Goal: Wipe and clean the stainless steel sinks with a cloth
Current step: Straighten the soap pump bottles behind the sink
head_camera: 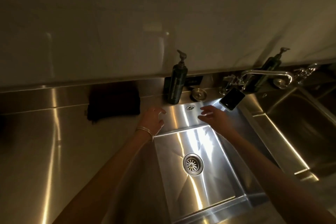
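Stainless steel everywhere, so the glare's rough, but here's what I can make out. Both hands are empty. The left hand (153, 118) and right hand (212, 116) hang over the back wall of the near sink (181, 120), fingers loose and a bit spread, gripping nothing.

The cloth (113, 103) is a dark folded one lying on the table (45, 151), left of the sink and up near the backsplash. Its longer side runs roughly left-right along that back edge. Its right edge is near the left hand, while the right hand is well apart from it, across the sink. So I'd guess the left hand grabs it, reaching left and slightly away from the body. My read is that the wiping hasn't started.

Further out there's a dark pump bottle (175, 85) at the sink's back left corner, a round stopper (198, 93), a phone (231, 99) propped at the back right, and the second sink (300, 114) off to the right.
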The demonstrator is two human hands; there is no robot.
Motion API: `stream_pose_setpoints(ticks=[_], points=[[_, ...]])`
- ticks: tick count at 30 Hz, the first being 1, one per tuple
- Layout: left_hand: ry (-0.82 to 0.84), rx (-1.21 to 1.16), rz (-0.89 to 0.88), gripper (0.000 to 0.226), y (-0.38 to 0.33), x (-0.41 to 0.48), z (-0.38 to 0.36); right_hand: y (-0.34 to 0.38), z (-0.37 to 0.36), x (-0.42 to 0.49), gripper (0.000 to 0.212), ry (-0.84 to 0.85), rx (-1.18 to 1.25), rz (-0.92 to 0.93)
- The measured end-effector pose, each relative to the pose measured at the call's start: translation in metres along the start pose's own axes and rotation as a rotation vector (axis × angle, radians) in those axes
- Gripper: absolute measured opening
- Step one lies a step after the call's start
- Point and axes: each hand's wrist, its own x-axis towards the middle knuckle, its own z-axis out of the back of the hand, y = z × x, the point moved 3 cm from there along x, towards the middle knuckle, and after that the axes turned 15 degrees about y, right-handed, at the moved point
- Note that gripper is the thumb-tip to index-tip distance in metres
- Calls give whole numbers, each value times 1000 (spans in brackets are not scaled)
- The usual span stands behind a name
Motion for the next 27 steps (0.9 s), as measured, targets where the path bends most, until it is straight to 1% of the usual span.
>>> stream_pose_setpoints(ticks=[4,6,8,10,12,15,18,24,27], points=[[-31,-52,87,34,-11,18,-4,35,26,65,37,-31,-23,118],[-59,-77,132,34,-13,24,-6,52,33,100,43,-27,-71,149],[-102,-96,168,34,-14,27,-7,64,29,130,57,33,-99,164],[-134,-112,199,35,-13,27,-7,72,18,150,73,97,-71,190],[-146,-119,218,36,-10,25,-7,75,9,164,80,96,-67,197],[-145,-100,258,37,-2,20,-3,76,5,175,76,50,-84,187],[-142,-95,271,37,11,16,4,81,6,181,70,50,-127,228],[-135,-110,272,37,43,3,13,103,-13,183,70,156,-163,295],[-91,-98,278,36,62,-4,16,122,-32,186,68,146,-208,347]])
